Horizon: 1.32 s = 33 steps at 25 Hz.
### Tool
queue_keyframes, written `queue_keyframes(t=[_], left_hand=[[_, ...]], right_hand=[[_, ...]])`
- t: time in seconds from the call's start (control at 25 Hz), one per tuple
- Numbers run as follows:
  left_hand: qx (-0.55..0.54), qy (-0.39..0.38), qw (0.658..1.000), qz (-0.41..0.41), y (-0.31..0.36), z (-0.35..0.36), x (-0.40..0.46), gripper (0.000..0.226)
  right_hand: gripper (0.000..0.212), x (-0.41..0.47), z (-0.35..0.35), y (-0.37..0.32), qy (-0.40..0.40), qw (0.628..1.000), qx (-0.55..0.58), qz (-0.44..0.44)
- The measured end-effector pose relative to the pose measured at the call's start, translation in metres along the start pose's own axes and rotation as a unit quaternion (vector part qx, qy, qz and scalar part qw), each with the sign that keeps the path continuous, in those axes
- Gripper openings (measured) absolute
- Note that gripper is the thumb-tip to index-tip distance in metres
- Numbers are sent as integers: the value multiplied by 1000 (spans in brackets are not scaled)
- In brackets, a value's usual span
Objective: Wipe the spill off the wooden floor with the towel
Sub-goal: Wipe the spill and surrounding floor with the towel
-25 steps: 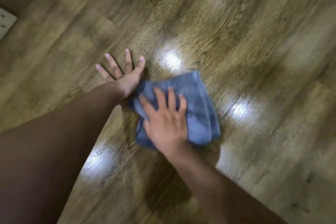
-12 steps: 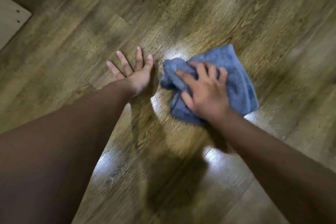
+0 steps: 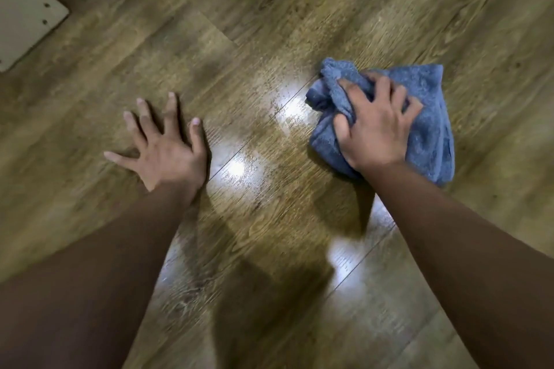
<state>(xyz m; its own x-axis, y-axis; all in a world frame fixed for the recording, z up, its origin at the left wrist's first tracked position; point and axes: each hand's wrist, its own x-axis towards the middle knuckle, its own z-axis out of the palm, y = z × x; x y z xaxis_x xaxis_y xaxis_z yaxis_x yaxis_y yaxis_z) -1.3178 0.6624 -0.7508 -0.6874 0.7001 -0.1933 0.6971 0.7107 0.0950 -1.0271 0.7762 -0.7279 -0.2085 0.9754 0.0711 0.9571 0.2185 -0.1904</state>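
Wooden floor [image 3: 299,24]: hard, glossy planks with wet glare patches between your hands, likely slick, so keep your left hand [image 3: 168,153] braced flat as it is, fingers spread wide on bare boards, well apart from the cloth. Blue terry towel [image 3: 428,117]: bunched on the floor right of the sheen; light, soft, limp, absorbent by the look of it, heavier once soaked; best taken at the crumpled middle. Right hand [image 3: 374,132]: fingers curled into those folds, gripping and pressing down.
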Motion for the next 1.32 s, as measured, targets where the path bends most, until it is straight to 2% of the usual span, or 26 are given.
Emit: queue_keyframes(t=[0.12, 0.28, 0.36, 0.52, 0.64, 0.72, 0.84, 1.0, 1.08, 1.2, 1.32], left_hand=[[-8, 36, 999, 15, 3, 7, -2, 64], [-6, 48, 999, 17, -1, 13, 3, 65], [5, 40, 999, 22, 1, 12, 2, 65], [12, -5, 1000, 22, 5, 3, 2, 65], [-12, -50, 998, 23, 9, -11, 3, 64], [-44, -42, 995, 79, 25, -21, -8, 56], [-121, -48, 961, 244, 84, -20, -68, 47], [-183, -99, 885, 416, 162, 6, -175, 47], [-148, -129, 842, 503, 196, 24, -228, 47], [-42, -176, 780, 599, 247, 50, -298, 61], [14, -185, 772, 608, 290, 71, -340, 68]], right_hand=[[54, -4, 5, -16, 0, 998, -18, 57], [61, -4, 11, -64, 0, 981, -2, 196], [62, -20, 13, -94, -19, 986, -2, 164], [63, -80, 9, -135, -91, 996, 21, 15], [64, -116, 4, -132, -122, 992, 15, -41], [65, -144, -3, -118, -128, 990, 12, -59], [67, -202, -20, -68, -110, 993, -7, -46], [63, -287, -46, 55, -92, 992, -16, 80], [63, -330, -64, 125, -72, 982, -21, 174], [63, -379, -84, 223, -39, 955, -40, 290], [64, -401, -94, 302, 12, 919, -41, 393]])
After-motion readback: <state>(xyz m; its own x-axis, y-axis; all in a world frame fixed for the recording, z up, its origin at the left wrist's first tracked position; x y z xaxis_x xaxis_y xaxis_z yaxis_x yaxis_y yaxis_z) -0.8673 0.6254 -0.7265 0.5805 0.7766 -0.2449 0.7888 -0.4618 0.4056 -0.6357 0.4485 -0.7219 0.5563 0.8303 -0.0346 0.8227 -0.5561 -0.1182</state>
